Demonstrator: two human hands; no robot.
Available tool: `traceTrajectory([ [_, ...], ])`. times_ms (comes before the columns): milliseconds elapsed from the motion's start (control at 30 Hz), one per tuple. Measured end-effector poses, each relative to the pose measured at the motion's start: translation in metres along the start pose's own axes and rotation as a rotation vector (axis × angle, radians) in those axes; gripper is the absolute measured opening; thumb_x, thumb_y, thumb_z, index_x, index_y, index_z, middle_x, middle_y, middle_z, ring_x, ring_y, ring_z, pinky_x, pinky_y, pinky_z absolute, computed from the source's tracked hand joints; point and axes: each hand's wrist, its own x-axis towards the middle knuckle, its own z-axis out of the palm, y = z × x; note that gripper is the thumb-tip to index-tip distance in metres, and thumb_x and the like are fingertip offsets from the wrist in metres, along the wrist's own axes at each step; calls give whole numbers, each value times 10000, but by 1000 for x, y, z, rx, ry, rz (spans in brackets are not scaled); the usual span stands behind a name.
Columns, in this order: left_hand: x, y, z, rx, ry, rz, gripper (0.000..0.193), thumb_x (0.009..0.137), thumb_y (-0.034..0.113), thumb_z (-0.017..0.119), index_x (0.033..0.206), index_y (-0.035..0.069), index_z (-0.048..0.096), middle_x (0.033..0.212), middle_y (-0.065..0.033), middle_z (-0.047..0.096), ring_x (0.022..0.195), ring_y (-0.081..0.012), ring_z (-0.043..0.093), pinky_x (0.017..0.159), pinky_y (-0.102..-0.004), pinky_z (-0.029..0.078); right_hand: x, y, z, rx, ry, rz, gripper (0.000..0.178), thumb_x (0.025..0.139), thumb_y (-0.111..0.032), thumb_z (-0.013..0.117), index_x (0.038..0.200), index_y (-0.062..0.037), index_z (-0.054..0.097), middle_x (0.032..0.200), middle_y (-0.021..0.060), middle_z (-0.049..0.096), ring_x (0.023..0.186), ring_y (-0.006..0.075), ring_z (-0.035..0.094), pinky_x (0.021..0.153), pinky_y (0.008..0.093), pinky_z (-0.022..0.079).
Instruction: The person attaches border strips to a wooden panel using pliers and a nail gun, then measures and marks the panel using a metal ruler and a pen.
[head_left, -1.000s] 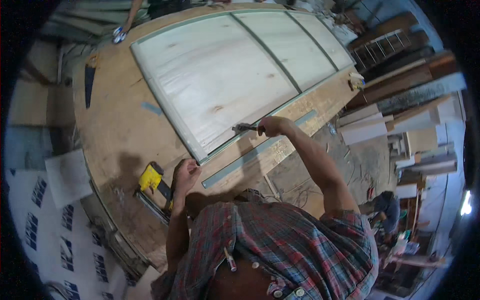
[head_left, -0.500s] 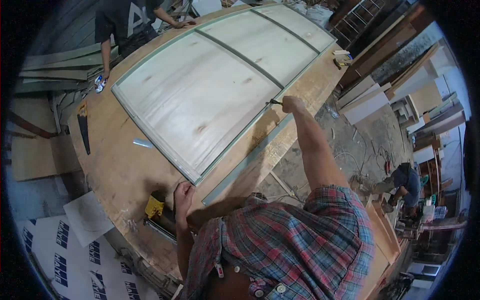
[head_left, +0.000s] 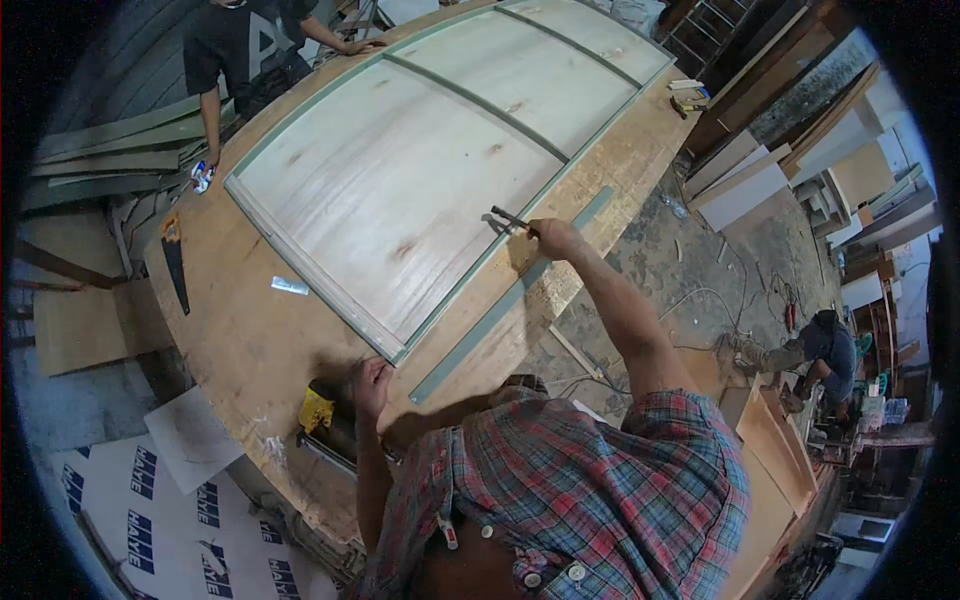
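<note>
My right hand (head_left: 557, 241) is closed round a hammer (head_left: 514, 219), its dark head held over the near long edge of a big pale wooden panel (head_left: 400, 170) with green edging and green crossbars. At the panel's near corner is my left hand (head_left: 371, 387); its fingers are pinched together beside the edging, and what they hold, if anything, is too small to make out. A loose green strip (head_left: 480, 325) lies on the workbench (head_left: 235, 330) alongside the panel. Left of my left hand rests a yellow and black power tool (head_left: 318, 408), partly in shadow.
A handsaw (head_left: 175, 265) and a small shiny strip (head_left: 289, 286) lie on the bench's left side. Another person (head_left: 240, 50) stands across the bench, hands at its edge. Someone else (head_left: 828, 355) crouches at right. Cables (head_left: 700, 295) lie on the floor; boards (head_left: 740, 185) lean beyond.
My right hand has drawn nearer and leftward, bringing the hammer back along the panel's edge. My left hand stays at the corner. The whole view has shifted slightly.
</note>
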Motion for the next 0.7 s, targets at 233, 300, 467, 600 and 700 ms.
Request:
traceTrajectory([
  [233,-13,33,9,295,55,-8,238,1006,105,694,1197,-20,622,1092,-80,692,1059,-162,658,966,-322,520,-37,-54,45,16,-175,-107,242,910,-201,638,1120,-112,720,1041,186,754,1006,424,713,830,525,558],
  [300,-11,35,9,95,21,-57,188,1002,97,696,1140,-21,649,1041,-57,696,1024,-143,659,931,-305,523,-57,-67,59,142,-121,-124,300,887,-145,648,1176,-75,687,1034,221,745,974,420,719,839,525,562],
  [467,-3,15,4,47,54,54,126,1016,40,646,1131,-11,640,1017,-72,705,964,-158,690,873,-312,570,-120,-102,106,654,43,-82,245,872,-138,673,1104,-59,672,980,244,714,932,410,713,782,478,547],
  [600,-7,1,7,-120,159,63,121,1010,21,640,1107,-50,654,938,-108,723,799,-155,718,732,-301,610,-145,-107,128,671,124,-61,247,846,-129,663,1081,-52,663,996,253,705,967,463,684,831,506,548],
  [700,-7,4,7,-107,175,49,134,1017,35,631,1118,-52,649,918,-103,721,780,-161,721,707,-298,607,-147,-101,135,670,119,-105,247,822,-124,649,1057,-52,673,955,256,691,915,452,686,794,505,550],
])
